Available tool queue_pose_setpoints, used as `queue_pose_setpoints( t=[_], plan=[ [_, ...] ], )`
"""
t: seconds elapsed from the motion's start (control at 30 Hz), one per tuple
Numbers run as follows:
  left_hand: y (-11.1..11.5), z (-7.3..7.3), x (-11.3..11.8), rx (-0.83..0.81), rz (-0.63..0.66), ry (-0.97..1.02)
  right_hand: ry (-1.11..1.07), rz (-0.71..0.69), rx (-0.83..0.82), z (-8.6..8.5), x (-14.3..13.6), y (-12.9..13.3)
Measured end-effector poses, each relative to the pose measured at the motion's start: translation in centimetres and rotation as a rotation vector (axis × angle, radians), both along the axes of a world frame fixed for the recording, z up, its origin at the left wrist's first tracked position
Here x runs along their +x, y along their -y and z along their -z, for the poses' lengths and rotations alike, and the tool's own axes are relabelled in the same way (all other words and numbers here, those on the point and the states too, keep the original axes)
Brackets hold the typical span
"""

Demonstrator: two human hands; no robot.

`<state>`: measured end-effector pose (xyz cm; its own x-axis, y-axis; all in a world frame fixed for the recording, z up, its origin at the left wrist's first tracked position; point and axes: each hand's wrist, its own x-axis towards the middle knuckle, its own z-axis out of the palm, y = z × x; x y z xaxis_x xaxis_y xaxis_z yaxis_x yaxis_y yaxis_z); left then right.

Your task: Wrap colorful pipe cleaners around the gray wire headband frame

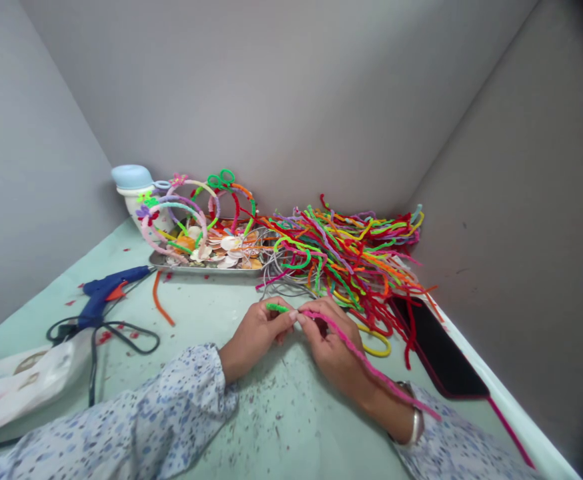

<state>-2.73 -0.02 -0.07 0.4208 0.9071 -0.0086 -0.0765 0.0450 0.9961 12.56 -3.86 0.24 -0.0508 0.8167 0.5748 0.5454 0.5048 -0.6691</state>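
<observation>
Near the middle of the table, my left hand (259, 333) pinches a green pipe cleaner (276, 308), of which a short length shows above the fingers. My right hand (331, 343) is closed on a pink pipe cleaner (356, 351) that trails back over the wrist and forearm. The fingertips of both hands meet where the green and pink ends come together. Whether the two are twisted round each other is hidden by the fingers. Beyond the right hand lies a big heap of pipe cleaners (341, 247) in many colours.
A metal tray (211, 270) holds shells and discs, with decorated headbands (174, 207) standing in it. Left are a white bottle with a blue lid (132, 177), a blue glue gun (101, 293), its black cord and a plastic bag (36, 380). A dark phone (441, 350) lies right.
</observation>
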Motion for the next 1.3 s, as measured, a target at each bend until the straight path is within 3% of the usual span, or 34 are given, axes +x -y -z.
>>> queue_pose_setpoints(
  t=[0.4,0.87,1.3],
  plan=[
    [0.06,-0.17,0.05,-0.021,-0.020,0.015,-0.036,-0.035,0.024,0.10,0.06,-0.09],
    [0.15,-0.30,0.03,0.023,-0.008,-0.045,-0.149,-0.003,-0.244,0.01,-0.02,0.29],
    [0.15,-0.35,0.06,0.041,-0.009,-0.096,-0.126,0.081,-0.412,-0.02,-0.08,0.08]
  ],
)
